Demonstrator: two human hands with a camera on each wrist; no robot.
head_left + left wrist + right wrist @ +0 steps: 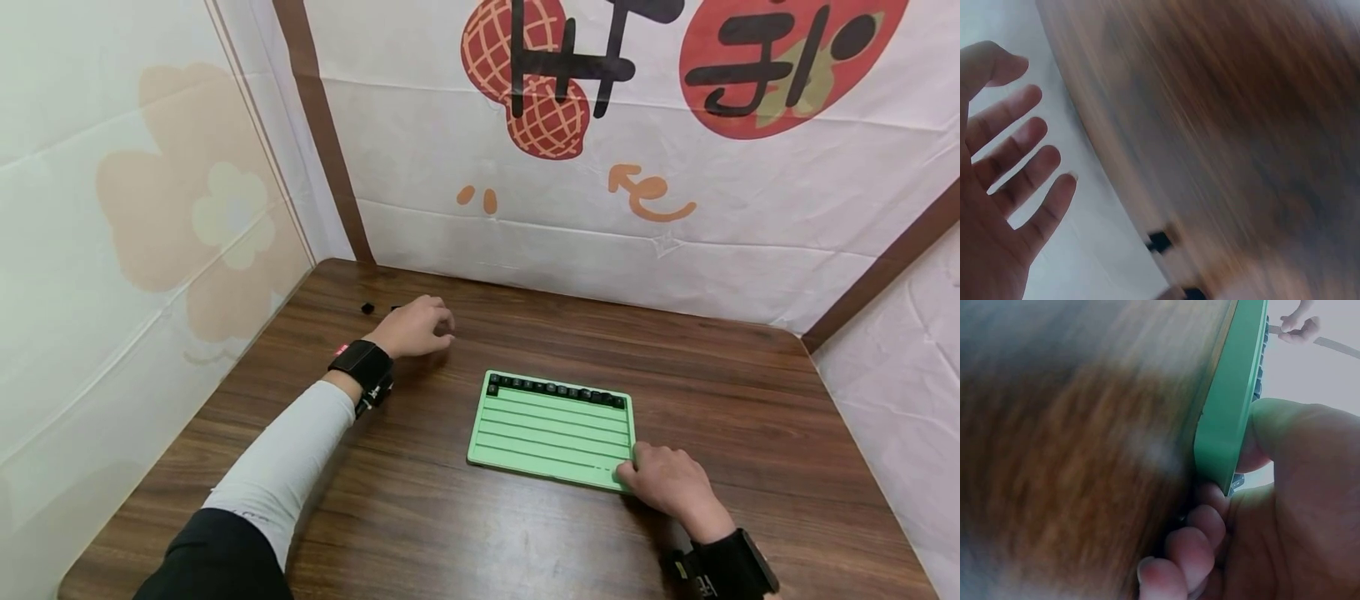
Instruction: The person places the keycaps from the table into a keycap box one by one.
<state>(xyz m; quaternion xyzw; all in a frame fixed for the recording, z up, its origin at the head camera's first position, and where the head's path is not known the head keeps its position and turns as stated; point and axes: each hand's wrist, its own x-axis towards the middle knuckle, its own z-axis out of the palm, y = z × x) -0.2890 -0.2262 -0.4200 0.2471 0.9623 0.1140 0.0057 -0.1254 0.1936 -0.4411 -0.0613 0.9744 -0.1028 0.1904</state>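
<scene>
A flat green keyboard-like board (pixel 551 433) with thin ridges lies on the table. Black keycaps (pixel 558 390) fill its top row, and a single one sits at the left of the second row. My right hand (pixel 671 482) holds the board's near right corner; in the right wrist view the thumb lies over the face, with curled fingers (pixel 1191 556) along the edge. My left hand (pixel 416 327) hovers over the table's back left, its fingers loosely bent and nothing in them. Beside it lies a small black piece (pixel 367 308); a second is mostly hidden behind the hand.
The brown wooden table (pixel 405 517) meets a printed white cloth (pixel 420 150) at its back edge. More cloth (pixel 150 333) hangs along the left side and the right side. Each wrist wears a black strap (pixel 362 364).
</scene>
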